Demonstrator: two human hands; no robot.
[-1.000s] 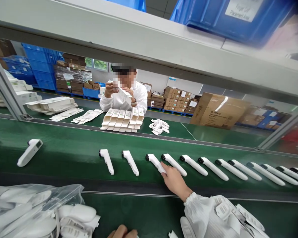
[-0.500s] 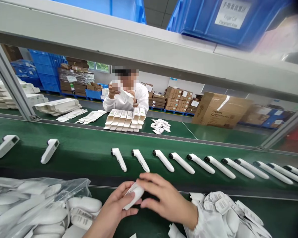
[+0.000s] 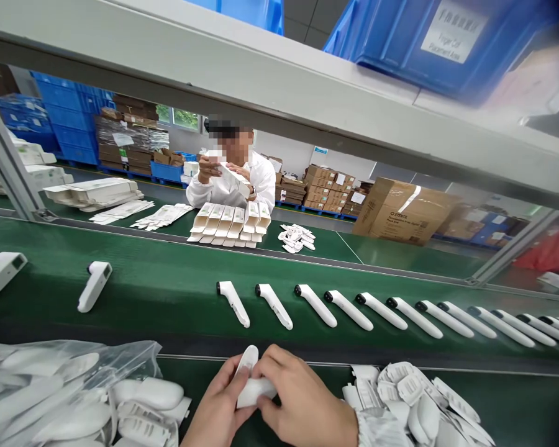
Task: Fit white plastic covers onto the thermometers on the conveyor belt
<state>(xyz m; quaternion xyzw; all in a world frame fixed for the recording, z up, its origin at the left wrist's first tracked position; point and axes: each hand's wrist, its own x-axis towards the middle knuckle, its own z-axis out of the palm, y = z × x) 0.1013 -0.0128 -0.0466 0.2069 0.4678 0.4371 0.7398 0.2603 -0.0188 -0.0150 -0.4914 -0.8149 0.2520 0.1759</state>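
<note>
My left hand (image 3: 223, 397) is closed round a small white plastic part (image 3: 248, 358), its thumb on top. My right hand (image 3: 298, 394) grips a white rounded piece (image 3: 257, 391) that touches the part in my left hand; the fingers partly cover both. Beyond my hands, a row of white handheld devices with black tips (image 3: 314, 305) lies on the green surface (image 3: 158, 279). Loose white covers (image 3: 414, 391) are heaped by my right wrist. Left of my left hand are more white parts (image 3: 149, 392), partly under clear plastic.
A grey shelf (image 3: 261, 81) with blue bins (image 3: 400, 37) crosses above. Behind it, a person in white (image 3: 261, 180) handles a white box over a cluster of open boxes (image 3: 228, 223). A metal post (image 3: 9, 155) stands at left; a large carton (image 3: 400, 211) stands at right.
My right hand has come in against my left and closed on a white piece. The part in my left hand is now more upright. The view has shifted slightly.
</note>
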